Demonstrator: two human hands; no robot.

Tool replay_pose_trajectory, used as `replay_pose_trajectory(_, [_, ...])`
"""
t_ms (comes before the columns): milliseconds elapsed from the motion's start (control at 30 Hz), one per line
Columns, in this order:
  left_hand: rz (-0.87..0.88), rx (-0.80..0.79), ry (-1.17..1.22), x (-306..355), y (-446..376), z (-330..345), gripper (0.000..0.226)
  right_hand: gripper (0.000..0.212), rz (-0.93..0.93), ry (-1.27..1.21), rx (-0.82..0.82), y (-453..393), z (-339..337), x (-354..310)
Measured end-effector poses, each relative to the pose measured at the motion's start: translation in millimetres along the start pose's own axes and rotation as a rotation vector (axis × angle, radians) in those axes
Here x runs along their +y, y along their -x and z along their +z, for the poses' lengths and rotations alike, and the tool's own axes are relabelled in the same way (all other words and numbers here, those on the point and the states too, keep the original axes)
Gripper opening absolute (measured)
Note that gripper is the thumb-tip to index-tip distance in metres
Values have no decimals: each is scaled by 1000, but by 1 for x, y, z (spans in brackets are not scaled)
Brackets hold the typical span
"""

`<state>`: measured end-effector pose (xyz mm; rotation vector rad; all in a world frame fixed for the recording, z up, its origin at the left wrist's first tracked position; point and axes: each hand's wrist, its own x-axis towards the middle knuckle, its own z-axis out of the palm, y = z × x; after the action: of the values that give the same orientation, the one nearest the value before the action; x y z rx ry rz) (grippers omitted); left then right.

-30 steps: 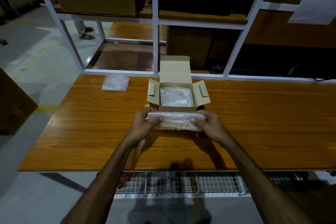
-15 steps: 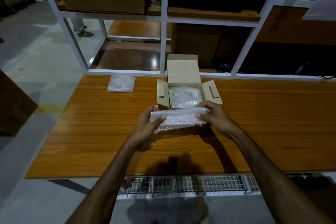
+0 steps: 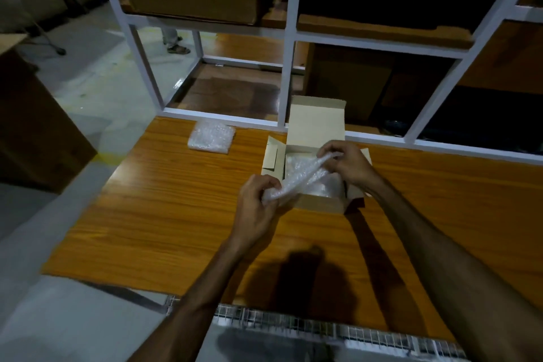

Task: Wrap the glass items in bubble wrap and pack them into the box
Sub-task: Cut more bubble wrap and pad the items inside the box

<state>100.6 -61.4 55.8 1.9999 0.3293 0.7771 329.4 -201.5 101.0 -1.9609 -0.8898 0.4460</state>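
On wooden table (image 3: 164,214) — open box (image 3: 316,123)

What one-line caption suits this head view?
Both hands, left and right, tilt a bubble-wrapped bundle over the open box.

Glossy orange wood-grain tabletop (image 3: 176,214); matt beige cardboard box (image 3: 316,123); clear crinkly bubble-wrap bundle (image 3: 299,178); second folded bubble-wrap pad (image 3: 212,137); white painted metal shelf frame (image 3: 289,38); wire mesh rack (image 3: 323,329).

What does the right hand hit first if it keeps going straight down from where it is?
Likely the bubble-wrapped item already lying in the open cardboard box. The right hand holds one end of the wrapped bundle over the box opening, though depth is unclear.
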Motion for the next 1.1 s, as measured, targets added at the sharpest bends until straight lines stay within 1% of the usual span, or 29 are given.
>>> replay_pose_trajectory(100, [-65, 37, -66, 16, -4, 24, 38, 17, -98, 67, -14, -36, -6, 4])
replay_pose_trajectory(133, [-93, 41, -113, 17, -7, 32, 43, 17, -129, 98, -25, -49, -8, 6])
replay_pose_trajectory(233, [-195, 80, -331, 14, -21, 54, 25, 22, -204, 200, -66, -84, -8, 15])
replay_pose_trajectory(333, [-269, 88, -528, 12, -28, 74, 30, 21, -241, 259, -134, -112, -2, 27])
replay_pose_trajectory(500, [-339, 126, -694, 22, -30, 96, 28, 14, -317, 309, -266, -135, 9, 40])
replay_pose_trajectory(600, [-386, 51, -847, 32, -35, 104, 33, 10, -383, 338, -327, -144, 11, 44])
replay_pose_trajectory(667, [-449, 1, -937, 36, -37, 109, 35, 7, -458, 423, -380, -147, 12, 44])
replay_pose_trajectory(733, [-494, -13, -1002, 40, -39, 116, 36, 15, -530, 554, -431, -151, 13, 42])
replay_pose_trajectory(833, [-502, -13, -1044, 43, -41, 121, 51, 25, -705, 736, -496, -152, 12, 40])
replay_pose_trajectory(900, [-495, -30, -1075, 41, -42, 120, 47, 32, -855, 870, -517, -150, 11, 41])
replay_pose_trajectory(967, [-502, -68, -1090, 40, -45, 119, 35, 35, -990, 966, -503, -148, 8, 40])
replay_pose_trajectory(1033, [-537, -115, -1096, 42, -49, 118, 25, 37, -1027, 1024, -529, -150, 6, 41])
replay_pose_trajectory(1100, [-580, -159, -1098, 44, -53, 117, 19, 40, -1003, 1038, -571, -152, 5, 43])
